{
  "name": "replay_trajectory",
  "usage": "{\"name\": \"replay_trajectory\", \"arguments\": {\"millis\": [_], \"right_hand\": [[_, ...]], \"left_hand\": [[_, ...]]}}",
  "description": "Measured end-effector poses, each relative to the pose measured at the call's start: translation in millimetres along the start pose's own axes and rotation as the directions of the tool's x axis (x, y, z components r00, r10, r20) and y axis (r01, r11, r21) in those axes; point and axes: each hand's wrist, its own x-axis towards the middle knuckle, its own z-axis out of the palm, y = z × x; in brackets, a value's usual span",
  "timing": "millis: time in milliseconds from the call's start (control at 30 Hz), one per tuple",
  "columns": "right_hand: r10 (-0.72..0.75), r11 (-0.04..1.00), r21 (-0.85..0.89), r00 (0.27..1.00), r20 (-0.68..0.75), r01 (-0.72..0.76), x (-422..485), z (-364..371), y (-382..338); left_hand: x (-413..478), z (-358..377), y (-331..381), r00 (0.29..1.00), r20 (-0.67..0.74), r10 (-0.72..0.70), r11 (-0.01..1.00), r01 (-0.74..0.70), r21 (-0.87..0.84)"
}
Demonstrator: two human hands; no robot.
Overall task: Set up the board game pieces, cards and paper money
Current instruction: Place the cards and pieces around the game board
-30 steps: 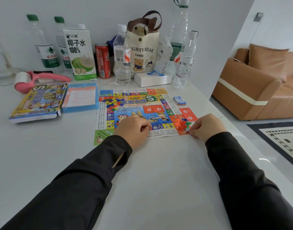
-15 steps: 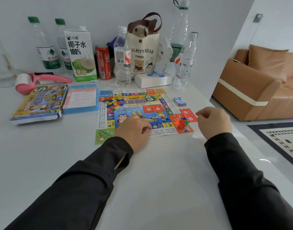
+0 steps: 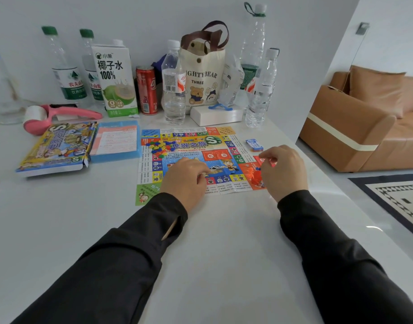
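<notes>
Game board (image 3: 191, 146) is lying flat on the counter (image 3: 224, 253), carrying colourful pieces (image 3: 161, 147) at its far left and orange pieces (image 3: 255, 174) at its right. The left hand (image 3: 185, 181) is resting curled on it. The right hand (image 3: 283, 169) is hovering beside the orange pieces, fingertips pinching together; I cannot tell whether either is holding anything.

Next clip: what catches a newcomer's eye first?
The bright paper game board lies on the white table, left hand and right hand over its near half, orange pieces beside the right. Behind it, water bottles, a coconut-water carton and a bear tote bag line the wall.
</notes>
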Motion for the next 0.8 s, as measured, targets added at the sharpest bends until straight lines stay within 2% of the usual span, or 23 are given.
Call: {"name": "replay_trajectory", "arguments": {"millis": [167, 267, 367, 433, 600, 700, 800], "right_hand": [[-0.1, 0.994, -0.029, 0.993, 0.069, 0.102, 9, 8, -15], [-0.106, 0.992, -0.053, 0.99, 0.098, 0.111, 30, 10, -22], [-0.073, 0.993, -0.087, 0.988, 0.134, 0.085, 57, 7, -27], [-0.045, 0.99, -0.125, 0.982, 0.181, 0.069, 74, 10, -31], [0.078, 0.955, -0.294, 0.933, 0.35, 0.031, 117, 22, -31], [0.127, 0.91, -0.409, 0.899, 0.42, 0.063, 129, 28, -25], [0.157, 0.896, -0.436, 0.862, 0.482, 0.081, 132, 35, -15]], "left_hand": [[6, 2, -4, 0.995, -0.038, -0.095, 0.995, 0.094, -0.035], [10, 3, 0, 0.995, -0.074, -0.063, 0.998, 0.064, 0.008], [12, 5, 5, 0.991, -0.079, 0.108, 0.976, -0.091, 0.197], [13, 7, 4, 0.985, -0.081, 0.152, 0.957, -0.127, 0.26], [15, 4, -3, 0.996, -0.029, 0.082, 0.958, -0.07, 0.279], [15, 5, -4, 0.997, -0.015, 0.072, 0.957, -0.065, 0.284], [15, 6, -4, 0.998, -0.001, 0.062, 0.96, -0.059, 0.275]]}}
